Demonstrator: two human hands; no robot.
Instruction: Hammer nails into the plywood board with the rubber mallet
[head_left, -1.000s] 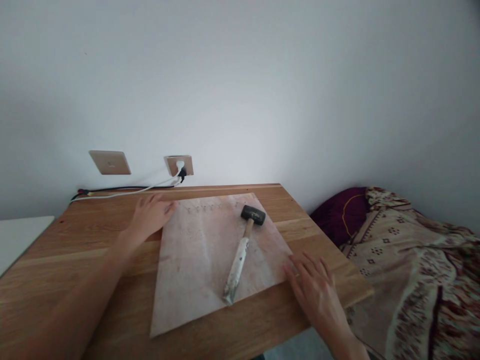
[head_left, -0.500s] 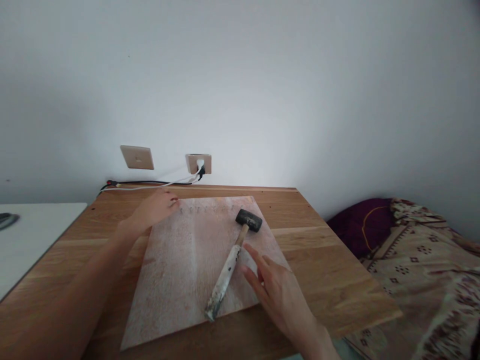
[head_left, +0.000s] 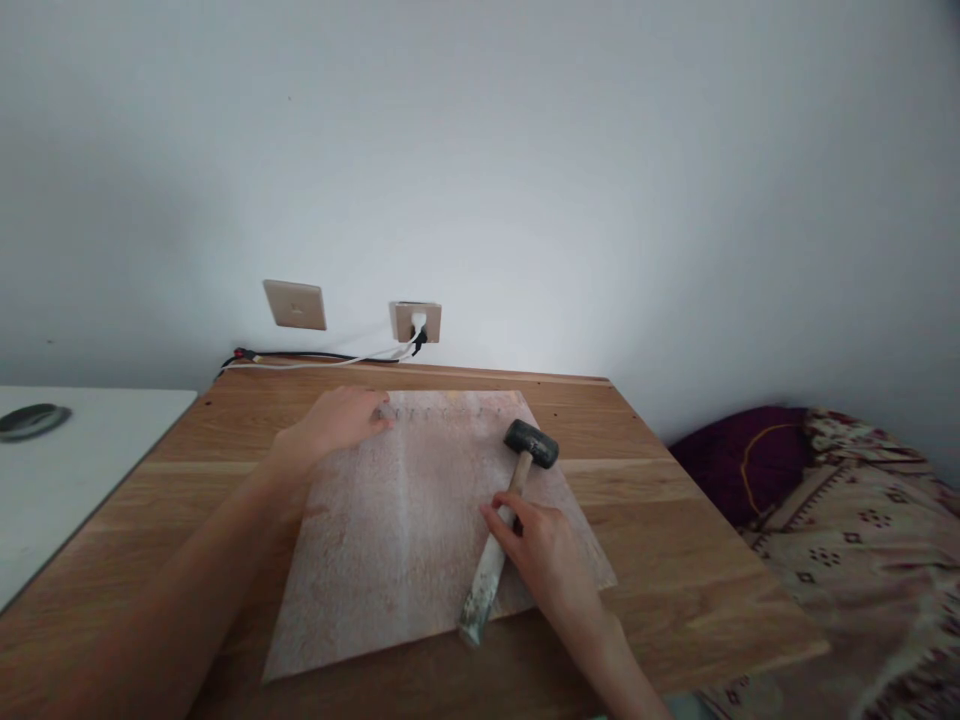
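A flat wooden board (head_left: 360, 560) with a worn, pale pinkish surface lies on the wooden table. Several small nails (head_left: 444, 412) stand in a row along its far edge. My left hand (head_left: 346, 418) is at the board's far left corner, beside the leftmost nails. Its thumb and fingers curl in there, and whatever they hold is too small to make out. Across the right part of the board lies a mallet with a black head (head_left: 531, 443) and a paint-stained handle (head_left: 486, 580). My right hand (head_left: 546, 545) closes its thumb and fingers round the upper handle.
The wooden table (head_left: 675, 560) meets a white wall with a plugged socket (head_left: 429, 322) and a second plate (head_left: 295, 304). Cables (head_left: 322, 360) run along the table's back edge. A white surface (head_left: 112, 440) is at left; patterned cloth (head_left: 847, 560) lies at right.
My right hand has gone from open beside the mallet to closed on its handle. The mallet has shifted slightly right on the board. My left hand has moved slightly along the corner towards the nails.
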